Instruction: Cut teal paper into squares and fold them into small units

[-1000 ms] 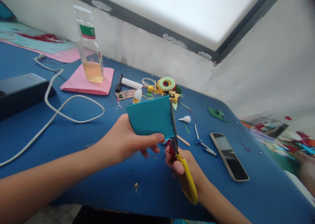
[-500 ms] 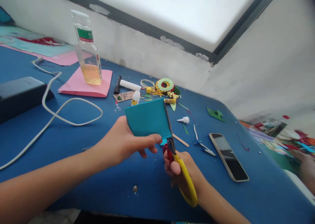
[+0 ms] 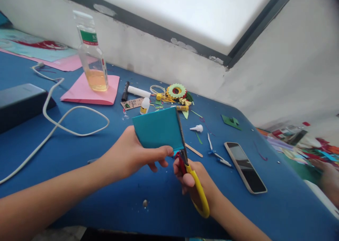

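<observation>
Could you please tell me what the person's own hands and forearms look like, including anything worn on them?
The bare left hand and bare right hand show no gloves; rings on hidden fingers can't be ruled out. The slim, smooth left forearm and right forearm show no sleeve, watch, bracelet or clear marking where visible.

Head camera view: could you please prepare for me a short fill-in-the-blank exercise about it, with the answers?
1. The left hand holds a teal sheet, while the right hand holds a pair of ____.
2. The bottle stands on a folded sheet whose colour is ____.
3. Of these two hands, the one nearer the phone is the ____.

Missing words: scissors; pink; right.
</observation>
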`<control>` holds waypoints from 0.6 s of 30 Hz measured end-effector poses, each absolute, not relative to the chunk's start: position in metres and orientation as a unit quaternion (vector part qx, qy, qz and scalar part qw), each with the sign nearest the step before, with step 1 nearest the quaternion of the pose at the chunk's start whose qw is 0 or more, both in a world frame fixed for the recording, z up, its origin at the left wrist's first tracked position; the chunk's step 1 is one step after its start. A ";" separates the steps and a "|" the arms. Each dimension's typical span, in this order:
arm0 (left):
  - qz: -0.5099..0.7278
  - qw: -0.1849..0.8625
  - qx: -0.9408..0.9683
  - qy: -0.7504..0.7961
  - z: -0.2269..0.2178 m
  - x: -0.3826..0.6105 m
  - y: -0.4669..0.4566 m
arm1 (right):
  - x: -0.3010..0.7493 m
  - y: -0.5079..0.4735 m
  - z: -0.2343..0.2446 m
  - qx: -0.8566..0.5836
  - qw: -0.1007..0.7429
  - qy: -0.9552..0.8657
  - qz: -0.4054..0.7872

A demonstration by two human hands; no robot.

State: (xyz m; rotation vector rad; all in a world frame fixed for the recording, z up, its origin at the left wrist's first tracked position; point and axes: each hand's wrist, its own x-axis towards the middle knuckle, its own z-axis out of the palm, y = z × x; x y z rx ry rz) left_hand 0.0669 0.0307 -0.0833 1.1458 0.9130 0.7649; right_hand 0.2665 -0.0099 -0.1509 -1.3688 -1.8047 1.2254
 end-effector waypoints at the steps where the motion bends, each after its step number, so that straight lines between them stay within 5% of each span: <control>1: 0.338 0.680 0.510 0.405 -0.084 0.067 0.030 | 0.267 -0.010 -0.152 -0.511 0.278 -0.675 0.455; 18: 0.277 0.722 0.520 0.364 -0.084 0.071 0.023 | 0.259 -0.007 -0.139 -0.480 0.288 -0.725 0.401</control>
